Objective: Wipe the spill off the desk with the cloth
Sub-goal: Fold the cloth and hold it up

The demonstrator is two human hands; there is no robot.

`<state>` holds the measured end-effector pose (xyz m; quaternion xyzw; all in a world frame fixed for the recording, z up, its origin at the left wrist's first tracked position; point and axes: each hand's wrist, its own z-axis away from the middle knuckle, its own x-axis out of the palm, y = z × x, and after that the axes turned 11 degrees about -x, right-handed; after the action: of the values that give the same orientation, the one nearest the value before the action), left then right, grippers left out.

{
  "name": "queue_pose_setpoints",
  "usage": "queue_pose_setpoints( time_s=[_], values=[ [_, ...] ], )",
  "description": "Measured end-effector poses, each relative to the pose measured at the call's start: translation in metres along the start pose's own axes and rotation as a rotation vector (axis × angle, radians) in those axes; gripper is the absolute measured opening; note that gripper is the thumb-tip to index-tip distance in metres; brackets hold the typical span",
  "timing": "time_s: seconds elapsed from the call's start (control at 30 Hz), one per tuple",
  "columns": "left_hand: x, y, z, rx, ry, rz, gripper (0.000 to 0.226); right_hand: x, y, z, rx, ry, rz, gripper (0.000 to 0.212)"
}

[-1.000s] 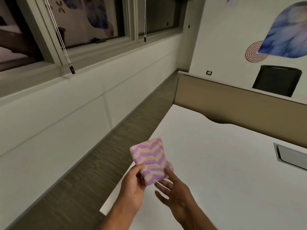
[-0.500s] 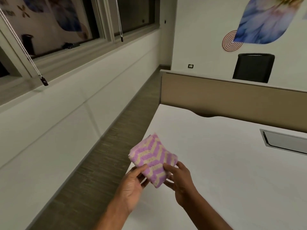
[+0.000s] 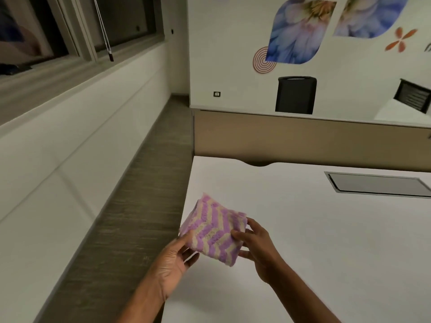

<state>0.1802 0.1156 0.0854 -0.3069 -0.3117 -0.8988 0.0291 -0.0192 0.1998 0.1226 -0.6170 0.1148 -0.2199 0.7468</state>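
A folded cloth (image 3: pixel 213 230) with purple and cream zigzag stripes is held in the air over the left edge of the white desk (image 3: pixel 314 229). My left hand (image 3: pixel 173 259) grips its lower left corner from below. My right hand (image 3: pixel 256 243) pinches its right side, thumb on top. I see no spill on the visible desk surface.
A tan divider panel (image 3: pixel 291 141) stands along the desk's far edge. A grey cable hatch (image 3: pixel 377 185) is set into the desk at the right. Carpet floor (image 3: pixel 130 217) and a white wall under windows lie to the left. A black chair (image 3: pixel 295 94) stands beyond the panel.
The view has swung right. My right hand, open under the cloth a second ago, has closed on its right side, and both hands now hold the cloth over the desk's edge.
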Motion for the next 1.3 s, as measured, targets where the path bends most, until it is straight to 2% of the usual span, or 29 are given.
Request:
queue_pose_setpoints(
  time_s=[0.03,0.13,0.2,0.4,0.6,0.83,1.07,1.3],
  values=[
    [0.0,0.004,-0.006,-0.005,-0.002,-0.028,0.103,-0.002,-0.001,-0.005,-0.003,0.013,0.005,0.043],
    [0.001,0.013,-0.027,-0.024,0.008,-0.113,0.064,-0.009,-0.001,-0.021,0.001,0.056,0.019,0.041],
    [0.006,0.017,-0.042,-0.033,0.031,-0.179,0.054,-0.015,-0.002,-0.034,-0.001,0.084,0.031,0.04],
    [0.035,0.032,-0.084,-0.01,0.081,-0.359,0.052,-0.043,-0.004,-0.086,-0.025,0.133,0.049,0.034],
    [0.07,0.047,-0.133,0.072,0.213,-0.501,0.032,-0.062,-0.006,-0.149,-0.031,0.183,0.053,0.029],
    [0.087,0.07,-0.191,0.135,0.307,-0.519,0.022,-0.06,-0.004,-0.224,-0.057,0.223,0.051,0.021],
    [0.091,0.085,-0.243,0.165,0.369,-0.506,0.005,-0.056,0.006,-0.287,-0.062,0.24,0.082,0.031],
    [0.092,0.085,-0.275,0.222,0.436,-0.528,0.016,-0.056,0.028,-0.324,-0.102,0.283,0.144,0.035]
  ],
)
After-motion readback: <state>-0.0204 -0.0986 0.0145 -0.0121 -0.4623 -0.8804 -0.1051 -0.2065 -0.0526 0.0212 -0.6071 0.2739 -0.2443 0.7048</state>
